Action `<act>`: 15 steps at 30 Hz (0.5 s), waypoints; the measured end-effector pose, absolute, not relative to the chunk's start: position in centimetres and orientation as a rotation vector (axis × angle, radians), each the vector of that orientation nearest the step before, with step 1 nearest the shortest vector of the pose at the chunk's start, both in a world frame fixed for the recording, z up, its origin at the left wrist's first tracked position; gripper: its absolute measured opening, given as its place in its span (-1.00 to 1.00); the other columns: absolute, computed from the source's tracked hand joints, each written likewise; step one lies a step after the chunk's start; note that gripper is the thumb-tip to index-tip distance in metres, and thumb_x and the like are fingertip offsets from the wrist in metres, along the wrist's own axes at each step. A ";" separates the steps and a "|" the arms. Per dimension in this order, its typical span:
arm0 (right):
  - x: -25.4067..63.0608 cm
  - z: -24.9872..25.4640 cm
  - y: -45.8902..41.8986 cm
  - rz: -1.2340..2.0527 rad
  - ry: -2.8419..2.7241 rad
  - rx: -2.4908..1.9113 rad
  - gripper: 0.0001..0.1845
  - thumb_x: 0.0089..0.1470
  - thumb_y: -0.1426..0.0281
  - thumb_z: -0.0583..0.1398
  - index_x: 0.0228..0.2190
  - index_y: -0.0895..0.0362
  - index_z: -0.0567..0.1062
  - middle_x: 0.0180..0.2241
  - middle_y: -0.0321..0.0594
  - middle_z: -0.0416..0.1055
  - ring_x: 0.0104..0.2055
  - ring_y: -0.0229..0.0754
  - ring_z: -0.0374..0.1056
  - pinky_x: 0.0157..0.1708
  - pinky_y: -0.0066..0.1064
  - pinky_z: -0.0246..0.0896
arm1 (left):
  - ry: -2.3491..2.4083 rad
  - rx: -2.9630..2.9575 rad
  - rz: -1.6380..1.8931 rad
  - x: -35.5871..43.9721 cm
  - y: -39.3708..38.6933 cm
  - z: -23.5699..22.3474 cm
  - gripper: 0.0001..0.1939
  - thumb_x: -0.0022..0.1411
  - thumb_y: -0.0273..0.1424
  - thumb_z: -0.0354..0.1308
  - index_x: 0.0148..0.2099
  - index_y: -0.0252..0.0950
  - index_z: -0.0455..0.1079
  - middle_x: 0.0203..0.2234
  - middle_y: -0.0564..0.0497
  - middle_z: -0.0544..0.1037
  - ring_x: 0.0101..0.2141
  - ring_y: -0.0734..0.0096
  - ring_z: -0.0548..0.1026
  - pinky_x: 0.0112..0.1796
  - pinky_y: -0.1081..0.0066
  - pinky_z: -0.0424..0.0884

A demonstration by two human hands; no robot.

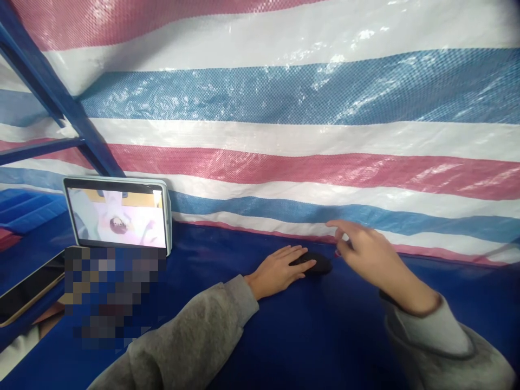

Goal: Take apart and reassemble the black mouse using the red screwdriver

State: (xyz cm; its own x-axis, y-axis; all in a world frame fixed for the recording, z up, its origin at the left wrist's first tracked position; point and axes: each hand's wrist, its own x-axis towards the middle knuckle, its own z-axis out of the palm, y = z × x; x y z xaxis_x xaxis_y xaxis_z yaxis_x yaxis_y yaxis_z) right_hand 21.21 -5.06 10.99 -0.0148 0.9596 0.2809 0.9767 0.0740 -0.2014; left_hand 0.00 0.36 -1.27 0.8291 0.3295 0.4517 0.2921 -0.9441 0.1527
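Note:
My left hand (280, 269) reaches in from a grey sleeve and rests low on the dark blue surface. Its fingers and thumb lie over the near end of a black rounded computer mouse (320, 264), holding it against the surface. Just right of the mouse, my right hand (368, 254) is raised, apart from it. The index finger points left and the thumb curls in beneath it. A small pinkish bit (337, 253) shows by the fingertips, too small to name.
A tablet in a pale case (168, 216) stands at the left, its screen lit with a video. Beside it lies a phone (32, 284), next to a blurred-out patch. Blue metal bars (75, 116) rise at the left. Striped plastic sheeting (284, 95) hangs behind the dark blue surface (292, 341).

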 end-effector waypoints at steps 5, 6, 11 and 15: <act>21.2 11.0 -5.0 -0.090 -2.002 -1.916 -0.59 0.14 0.47 -0.02 -0.03 0.08 0.45 -0.21 -0.14 0.54 -0.38 -0.14 0.46 -0.33 -0.34 0.25 | 0.454 2.924 0.700 0.0 0.2 -1.0 -0.56 0.47 -0.33 -0.08 0.34 -0.17 0.11 0.31 -0.09 0.16 0.31 0.27 0.12 0.28 0.18 0.11; 21.2 11.0 -5.0 -0.106 -2.014 -1.911 -0.58 0.11 0.49 -0.01 -0.05 0.09 0.46 -0.20 -0.14 0.53 -0.37 -0.15 0.45 -0.32 -0.33 0.25 | 0.451 2.923 0.699 0.0 0.2 -1.0 -0.56 0.47 -0.33 -0.07 0.34 -0.17 0.11 0.31 -0.09 0.16 0.31 0.27 0.12 0.28 0.18 0.11; 21.3 11.2 -5.0 -0.113 -2.017 -2.002 -0.62 0.12 0.46 0.00 -0.07 0.08 0.47 -0.32 -0.18 0.54 -0.38 -0.11 0.44 -0.35 -0.32 0.21 | 0.444 2.923 0.712 0.1 0.4 -1.4 -0.56 0.47 -0.32 -0.05 0.33 -0.17 0.13 0.31 -0.10 0.17 0.30 0.26 0.15 0.27 0.19 0.13; 21.3 11.2 -5.0 -0.095 -2.009 -1.980 -0.61 0.15 0.44 -0.01 -0.04 0.07 0.45 -0.31 -0.19 0.54 -0.36 -0.11 0.45 -0.34 -0.32 0.20 | 0.462 2.917 0.722 0.1 0.4 -1.6 -0.56 0.46 -0.31 -0.04 0.33 -0.16 0.13 0.30 -0.10 0.19 0.29 0.25 0.17 0.26 0.18 0.17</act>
